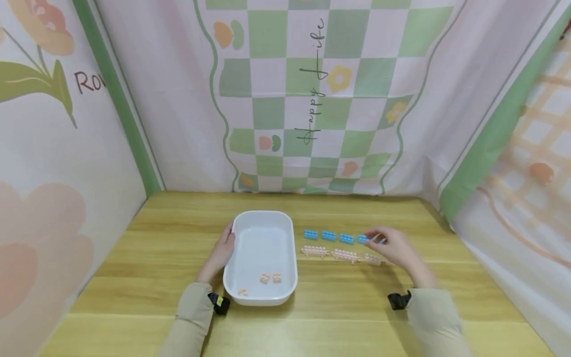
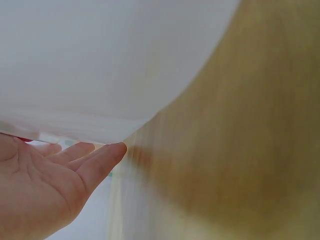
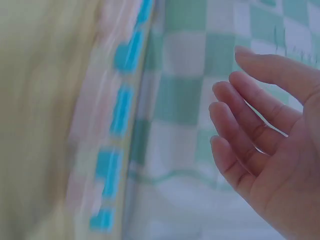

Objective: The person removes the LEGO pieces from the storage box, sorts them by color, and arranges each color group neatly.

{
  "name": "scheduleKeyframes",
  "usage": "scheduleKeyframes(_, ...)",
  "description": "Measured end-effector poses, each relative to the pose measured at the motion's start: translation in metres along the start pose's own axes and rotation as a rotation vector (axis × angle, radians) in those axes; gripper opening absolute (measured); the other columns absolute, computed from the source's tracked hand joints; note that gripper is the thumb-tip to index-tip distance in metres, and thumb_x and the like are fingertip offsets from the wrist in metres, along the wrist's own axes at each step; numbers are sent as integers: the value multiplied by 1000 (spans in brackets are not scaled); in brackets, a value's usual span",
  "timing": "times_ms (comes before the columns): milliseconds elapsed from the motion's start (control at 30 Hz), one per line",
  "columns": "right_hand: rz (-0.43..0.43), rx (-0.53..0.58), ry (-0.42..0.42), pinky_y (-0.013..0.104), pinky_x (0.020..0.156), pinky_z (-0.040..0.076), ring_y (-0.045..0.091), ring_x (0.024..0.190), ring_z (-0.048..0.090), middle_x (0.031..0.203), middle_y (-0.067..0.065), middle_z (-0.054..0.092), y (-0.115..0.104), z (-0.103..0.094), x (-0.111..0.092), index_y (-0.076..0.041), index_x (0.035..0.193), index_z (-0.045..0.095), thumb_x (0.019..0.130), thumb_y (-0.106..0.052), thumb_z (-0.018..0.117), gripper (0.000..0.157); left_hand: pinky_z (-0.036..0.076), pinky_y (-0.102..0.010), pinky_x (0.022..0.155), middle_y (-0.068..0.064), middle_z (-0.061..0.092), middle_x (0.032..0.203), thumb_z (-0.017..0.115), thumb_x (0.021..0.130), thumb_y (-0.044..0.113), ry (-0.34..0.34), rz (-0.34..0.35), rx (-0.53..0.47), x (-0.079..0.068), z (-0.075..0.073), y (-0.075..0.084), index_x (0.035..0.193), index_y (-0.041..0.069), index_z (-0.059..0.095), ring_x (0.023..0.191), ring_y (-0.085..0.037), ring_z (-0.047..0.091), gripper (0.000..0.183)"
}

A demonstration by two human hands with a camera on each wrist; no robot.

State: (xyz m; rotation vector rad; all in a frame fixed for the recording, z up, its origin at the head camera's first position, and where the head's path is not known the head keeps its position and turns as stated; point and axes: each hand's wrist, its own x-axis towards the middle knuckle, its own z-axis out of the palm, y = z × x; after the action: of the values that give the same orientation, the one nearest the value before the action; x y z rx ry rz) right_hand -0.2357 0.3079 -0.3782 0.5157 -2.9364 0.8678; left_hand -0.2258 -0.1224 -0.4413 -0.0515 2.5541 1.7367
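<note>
A white tray (image 1: 260, 248) stands on the table, with three small peach building-block pieces (image 1: 277, 277) near its front end. My left hand (image 1: 223, 250) lies along the tray's left side, and its extended fingers touch the outer wall. In the left wrist view the left hand (image 2: 55, 175) shows beneath the pale tray wall (image 2: 110, 65). To the right of the tray is a row of blue building blocks (image 1: 328, 236). My right hand (image 1: 392, 245) hovers over the row's right end, hiding part of it. Its fingers are loosely bent and hold nothing, as the right wrist view shows.
In front of the blue row lies a row of pale pink block strips (image 1: 345, 255). The wooden table (image 1: 169, 277) meets a checkered curtain (image 1: 303, 114) at the back, with more printed cloth on both sides.
</note>
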Motion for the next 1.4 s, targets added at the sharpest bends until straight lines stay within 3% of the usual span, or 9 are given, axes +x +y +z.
scheduleKeyframes(400, -171, 89, -87, 39, 80, 52, 19, 89, 61, 105, 11, 67, -72, 38, 37, -4, 111, 65, 88, -18, 65, 27, 21, -54, 113, -19, 21, 154, 24, 103, 25, 5, -24, -14, 1, 0, 0, 151, 10, 13, 139, -39, 23, 52)
scheduleKeyframes(733, -296, 136, -137, 42, 79, 54, 19, 87, 61, 100, 10, 67, -121, 64, 50, -3, 106, 67, 85, -19, 68, 27, 22, -55, 112, -22, 24, 152, 24, 102, 22, 34, -1, 14, 2, 1, 1, 150, 6, 16, 137, -41, 26, 51)
scheduleKeyframes(1033, -428, 94, -229, 35, 75, 54, 22, 87, 61, 96, 9, 68, -146, 92, 53, -1, 102, 67, 85, -18, 69, 24, 21, -54, 113, -23, 24, 151, 25, 102, 19, 40, 11, 15, 3, 1, -1, 150, 4, 17, 137, -42, 26, 51)
scheduleKeyframes(1400, -457, 76, -314, 35, 77, 53, 21, 86, 62, 93, 6, 68, -159, 121, 52, -2, 100, 68, 84, -19, 69, 23, 22, -55, 112, -22, 24, 152, 24, 102, 20, 37, 5, 16, 3, 0, -1, 150, 6, 17, 137, -42, 26, 50)
